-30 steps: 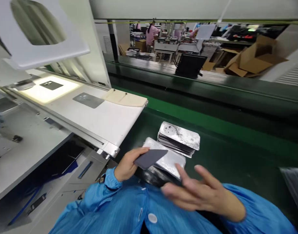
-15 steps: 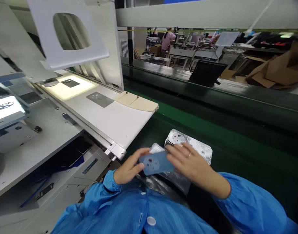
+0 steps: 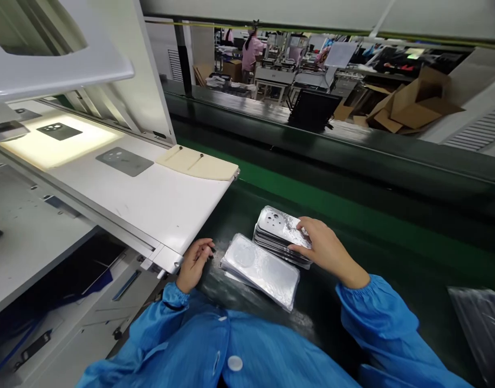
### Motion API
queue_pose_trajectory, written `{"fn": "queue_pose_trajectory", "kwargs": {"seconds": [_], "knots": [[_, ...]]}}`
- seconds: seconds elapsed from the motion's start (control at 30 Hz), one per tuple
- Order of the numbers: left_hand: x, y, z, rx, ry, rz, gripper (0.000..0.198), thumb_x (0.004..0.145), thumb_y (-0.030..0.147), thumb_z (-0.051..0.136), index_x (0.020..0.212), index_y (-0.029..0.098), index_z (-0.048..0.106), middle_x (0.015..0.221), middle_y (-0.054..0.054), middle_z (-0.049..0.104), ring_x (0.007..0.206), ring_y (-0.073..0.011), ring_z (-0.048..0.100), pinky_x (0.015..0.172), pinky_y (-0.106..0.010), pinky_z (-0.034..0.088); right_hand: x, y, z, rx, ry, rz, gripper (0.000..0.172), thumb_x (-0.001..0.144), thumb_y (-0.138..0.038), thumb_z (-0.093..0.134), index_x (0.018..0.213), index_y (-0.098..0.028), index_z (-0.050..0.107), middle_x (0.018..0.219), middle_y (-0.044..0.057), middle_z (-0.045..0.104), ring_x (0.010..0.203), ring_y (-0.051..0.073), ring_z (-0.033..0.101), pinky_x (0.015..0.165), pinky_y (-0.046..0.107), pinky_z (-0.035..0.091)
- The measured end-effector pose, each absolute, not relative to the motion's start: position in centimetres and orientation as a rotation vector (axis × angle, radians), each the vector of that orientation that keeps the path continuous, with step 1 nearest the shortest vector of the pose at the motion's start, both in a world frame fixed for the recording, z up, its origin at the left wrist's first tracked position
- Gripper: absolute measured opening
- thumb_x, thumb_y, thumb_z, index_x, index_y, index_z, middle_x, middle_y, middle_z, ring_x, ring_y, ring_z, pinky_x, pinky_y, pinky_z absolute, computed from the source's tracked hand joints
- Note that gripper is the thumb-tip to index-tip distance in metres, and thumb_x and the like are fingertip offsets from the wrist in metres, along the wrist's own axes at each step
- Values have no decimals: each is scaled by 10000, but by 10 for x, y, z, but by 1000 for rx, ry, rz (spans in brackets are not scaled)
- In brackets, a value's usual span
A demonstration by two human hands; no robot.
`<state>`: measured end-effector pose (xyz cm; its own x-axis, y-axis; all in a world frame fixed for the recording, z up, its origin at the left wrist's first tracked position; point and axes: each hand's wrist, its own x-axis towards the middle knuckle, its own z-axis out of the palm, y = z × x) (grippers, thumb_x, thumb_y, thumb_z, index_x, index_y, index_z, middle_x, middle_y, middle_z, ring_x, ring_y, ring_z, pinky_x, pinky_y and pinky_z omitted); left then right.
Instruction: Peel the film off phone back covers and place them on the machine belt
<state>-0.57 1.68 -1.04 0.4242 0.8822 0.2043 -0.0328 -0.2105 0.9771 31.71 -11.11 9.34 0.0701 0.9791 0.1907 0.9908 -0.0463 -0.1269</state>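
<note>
My right hand grips the right end of the top phone back panel on a thick stack. Its thumb is on the near edge and its fingers are on the far side. The panel is shiny, with a round camera area full of holes. In front lies a lower, skewed pile of film-wrapped phone back panels, touched by neither hand. My left hand is left of that pile, close to the white platform's corner. Its fingers are curled together, with a small dark spot at the tips that I cannot make out.
A white inspection platform with a lit area is on the left. Grey back panels lie along it, beside a cream guide plate. The green belt runs behind the stacks. Dark film-wrapped sheets lie far right.
The bluish back panel that was between my hands is no longer in them. My left hand moved left, and my right hand moved onto the rear stack. The view turned right.
</note>
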Motion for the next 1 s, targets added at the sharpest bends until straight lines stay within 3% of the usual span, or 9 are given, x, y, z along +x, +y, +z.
{"fn": "queue_pose_trajectory", "kwargs": {"seconds": [0.07, 0.2, 0.3, 0.4, 0.67, 0.77, 0.87, 1.0], "knots": [[-5, 17, -10, 1560, 774, 976, 264, 910, 373, 517, 1086, 188, 582, 935, -52, 654, 736, -134, 604, 650, -261, 492, 316, -112, 96, -2123, -2034, -158, 391, 852, -513, 543, 1032, -168, 512, 1216, 166, 543, 1076, 329, 528, 837, 459, 483], [-4, 17, -10, 1577, 772, 946, 268, 906, 380, 522, 1079, 185, 584, 923, -52, 655, 735, -137, 595, 685, -276, 497, 308, -119, 93, -2011, -2184, -574, 398, 945, -405, 420, 1180, -103, 531, 1349, 181, 471, 1245, 365, 419, 979, 561, 388], [-2, 17, -9, 1579, 788, 943, 279, 896, 405, 530, 1058, 186, 590, 913, -48, 651, 732, -139, 584, 708, -287, 490, 301, -125, 84, -1834, -2289, -840, 345, 967, -207, 355, 1180, -25, 556, 1231, 205, 569, 1144, 327, 526, 957, 503, 422], [0, 17, -7, 1570, 770, 927, 311, 886, 439, 531, 1052, 183, 588, 895, -47, 643, 714, -137, 573, 695, -288, 482, 299, -127, 80, -1702, -2314, -969, 315, 956, -158, 386, 1110, 16, 599, 1162, 236, 600, 1050, 321, 587, 887, 452, 468], [1, 19, -7, 1553, 767, 941, 347, 885, 473, 521, 1057, 180, 590, 897, -47, 632, 722, -134, 547, 690, -285, 469, 303, -122, 100, -1487, -2375, -933, 398, 993, -237, 317, 1016, -6, 642, 1014, 204, 658, 891, 286, 644, 760, 412, 516], [0, 18, -6, 1554, 758, 937, 359, 885, 483, 519, 1059, 178, 595, 895, -47, 633, 727, -136, 549, 693, -288, 470, 300, -125, 109, -1496, -2330, -1011, 336, 974, -194, 361, 1009, -18, 644, 983, 204, 667, 872, 306, 652, 784, 447, 514], [1, 19, -4, 1556, 747, 930, 362, 885, 483, 520, 1057, 174, 599, 884, -48, 632, 729, -138, 552, 696, -290, 472, 292, -125, 122, -1588, -2095, -1118, 231, 927, -154, 514, 1116, -82, 624, 918, 121, 695, 870, 290, 663, 757, 408, 527], [1, 19, -3, 1563, 742, 910, 355, 885, 476, 525, 1054, 175, 605, 897, -52, 639, 744, -144, 562, 708, -293, 477, 261, -101, 149, -1570, -1866, -1089, 384, 884, -144, 613, 1264, -170, 565, 960, 63, 701, 836, 252, 672, 654, 337, 509]]}}
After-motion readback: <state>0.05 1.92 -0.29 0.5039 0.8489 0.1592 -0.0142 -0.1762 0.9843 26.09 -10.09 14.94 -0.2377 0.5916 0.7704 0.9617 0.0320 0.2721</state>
